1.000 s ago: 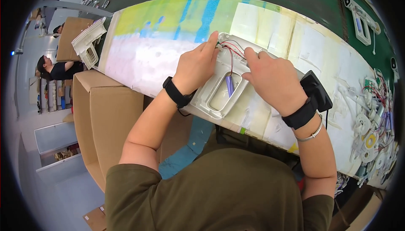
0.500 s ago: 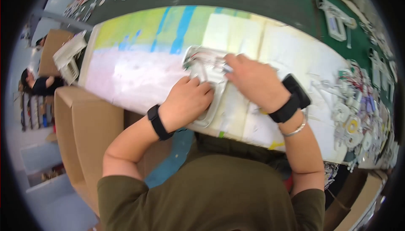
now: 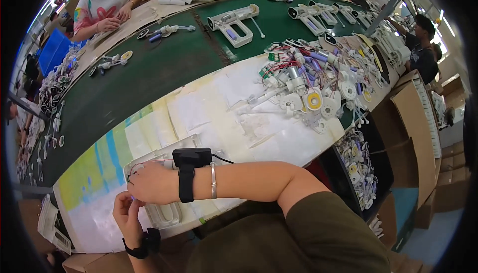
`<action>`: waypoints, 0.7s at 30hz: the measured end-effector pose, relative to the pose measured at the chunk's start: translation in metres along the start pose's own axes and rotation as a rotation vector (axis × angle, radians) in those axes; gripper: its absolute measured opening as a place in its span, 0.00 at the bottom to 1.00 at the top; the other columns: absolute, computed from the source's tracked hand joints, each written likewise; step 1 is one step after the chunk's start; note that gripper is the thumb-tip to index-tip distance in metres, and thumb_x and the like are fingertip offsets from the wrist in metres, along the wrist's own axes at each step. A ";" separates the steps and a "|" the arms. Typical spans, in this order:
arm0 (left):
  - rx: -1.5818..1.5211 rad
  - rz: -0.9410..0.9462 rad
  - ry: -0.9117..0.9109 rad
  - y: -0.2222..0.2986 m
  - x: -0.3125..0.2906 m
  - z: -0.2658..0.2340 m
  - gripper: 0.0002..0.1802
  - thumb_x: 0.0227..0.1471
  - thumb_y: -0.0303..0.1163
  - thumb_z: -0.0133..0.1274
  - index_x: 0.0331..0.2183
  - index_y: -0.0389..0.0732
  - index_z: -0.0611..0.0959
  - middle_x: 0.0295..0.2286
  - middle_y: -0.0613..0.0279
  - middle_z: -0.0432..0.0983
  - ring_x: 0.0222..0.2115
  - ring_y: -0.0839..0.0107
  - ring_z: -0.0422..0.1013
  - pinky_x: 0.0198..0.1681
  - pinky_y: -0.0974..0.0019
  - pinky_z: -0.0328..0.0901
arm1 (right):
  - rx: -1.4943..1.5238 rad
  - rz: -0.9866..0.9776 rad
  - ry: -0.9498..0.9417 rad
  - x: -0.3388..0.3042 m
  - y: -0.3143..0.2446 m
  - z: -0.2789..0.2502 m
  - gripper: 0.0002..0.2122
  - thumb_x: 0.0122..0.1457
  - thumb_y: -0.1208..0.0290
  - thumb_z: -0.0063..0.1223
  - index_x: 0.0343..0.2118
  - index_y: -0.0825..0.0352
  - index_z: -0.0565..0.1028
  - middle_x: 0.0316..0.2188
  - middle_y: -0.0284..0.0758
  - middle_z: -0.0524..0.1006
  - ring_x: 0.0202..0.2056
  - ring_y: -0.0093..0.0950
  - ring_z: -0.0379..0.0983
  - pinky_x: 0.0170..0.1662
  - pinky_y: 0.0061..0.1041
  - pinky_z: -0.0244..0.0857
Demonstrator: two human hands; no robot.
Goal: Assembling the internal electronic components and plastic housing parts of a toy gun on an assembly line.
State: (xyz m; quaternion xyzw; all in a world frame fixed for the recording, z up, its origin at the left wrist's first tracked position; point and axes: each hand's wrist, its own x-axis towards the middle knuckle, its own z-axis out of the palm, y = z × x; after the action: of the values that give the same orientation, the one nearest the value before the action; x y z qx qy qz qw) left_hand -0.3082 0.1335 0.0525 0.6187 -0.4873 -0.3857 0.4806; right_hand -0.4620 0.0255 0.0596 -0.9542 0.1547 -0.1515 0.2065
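A white plastic half-shell housing [image 3: 167, 214] with a looped handle lies on the work board in the lower left. Red wire shows inside its upper part. My right hand [image 3: 153, 182], with a black strap and box at the wrist, reaches across it with fingers curled down at its left end. Close below, my left hand [image 3: 128, 215] has thumb and fingers pinched together, nearly touching the right hand. A small purple bit shows between its fingertips, too little to name. What the right fingers hold is hidden behind the hand.
A heap of wired motors, purple cells and white discs [image 3: 313, 86] covers the board's right side. Along the green belt [image 3: 149, 83] lie white housings [image 3: 241, 26] and wired parts. A black bin of parts [image 3: 356, 168] stands at right. A co-worker [image 3: 107, 4] sits across the belt.
The view has swung to the right, bringing the parts heap and belt into sight. Both hands have come together at the housing's end; my left hand has left the handle area.
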 end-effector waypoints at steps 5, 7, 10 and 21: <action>0.600 0.338 0.144 0.017 -0.017 0.006 0.07 0.48 0.20 0.52 0.33 0.32 0.74 0.28 0.62 0.72 0.26 0.77 0.69 0.31 0.74 0.66 | -0.093 -0.124 0.017 0.010 -0.010 0.011 0.06 0.47 0.68 0.53 0.24 0.65 0.75 0.27 0.35 0.74 0.33 0.34 0.72 0.33 0.32 0.66; 0.475 0.251 0.267 0.012 -0.030 -0.001 0.07 0.47 0.19 0.53 0.33 0.33 0.74 0.26 0.61 0.71 0.24 0.76 0.70 0.29 0.74 0.67 | -0.039 -0.181 0.065 0.017 -0.010 0.012 0.05 0.46 0.69 0.53 0.23 0.65 0.75 0.27 0.35 0.74 0.32 0.34 0.73 0.33 0.33 0.67; 0.403 0.046 0.254 0.004 -0.041 -0.017 0.08 0.47 0.21 0.54 0.33 0.33 0.74 0.24 0.61 0.72 0.24 0.75 0.71 0.29 0.73 0.67 | -0.057 -0.167 -0.028 0.017 -0.004 0.009 0.04 0.46 0.71 0.52 0.24 0.64 0.76 0.27 0.37 0.73 0.31 0.35 0.73 0.32 0.33 0.68; 0.585 0.117 0.100 0.026 -0.041 0.015 0.23 0.45 0.21 0.52 0.47 0.35 0.73 0.23 0.57 0.74 0.22 0.72 0.74 0.25 0.71 0.67 | 0.023 -0.243 -0.136 0.027 0.015 -0.002 0.02 0.43 0.74 0.52 0.21 0.65 0.73 0.24 0.37 0.71 0.32 0.38 0.69 0.36 0.35 0.63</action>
State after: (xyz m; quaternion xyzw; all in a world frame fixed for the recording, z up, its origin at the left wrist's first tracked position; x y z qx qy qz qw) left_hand -0.3373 0.1685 0.0746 0.7201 -0.5881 -0.1697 0.3268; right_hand -0.4414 0.0020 0.0610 -0.9715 0.0219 -0.1120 0.2076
